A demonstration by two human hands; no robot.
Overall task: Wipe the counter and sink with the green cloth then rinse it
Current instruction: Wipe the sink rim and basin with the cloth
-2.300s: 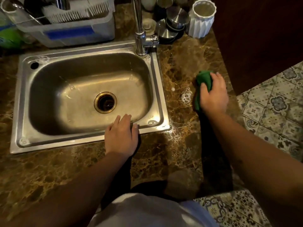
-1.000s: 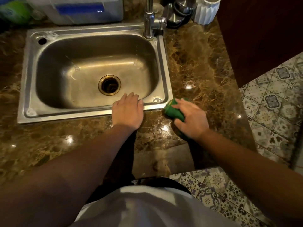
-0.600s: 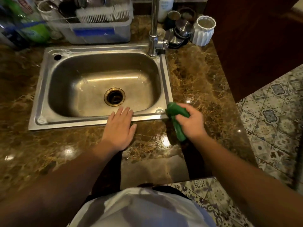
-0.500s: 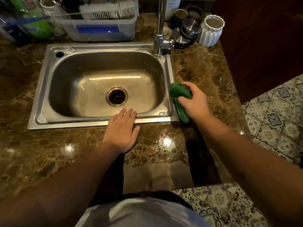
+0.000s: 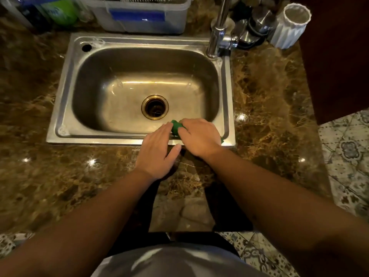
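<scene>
A brown marble counter (image 5: 265, 100) surrounds a steel sink (image 5: 60, 108), where a person's right hand (image 5: 199, 137) presses the bunched green cloth (image 5: 175, 127) onto the near rim; the left hand (image 5: 157, 150) lies flat beside it, fingers spread, holding nothing

Open sink (image 5: 65, 100) basin; faucet (image 5: 217, 35) at far-right corner.
</scene>
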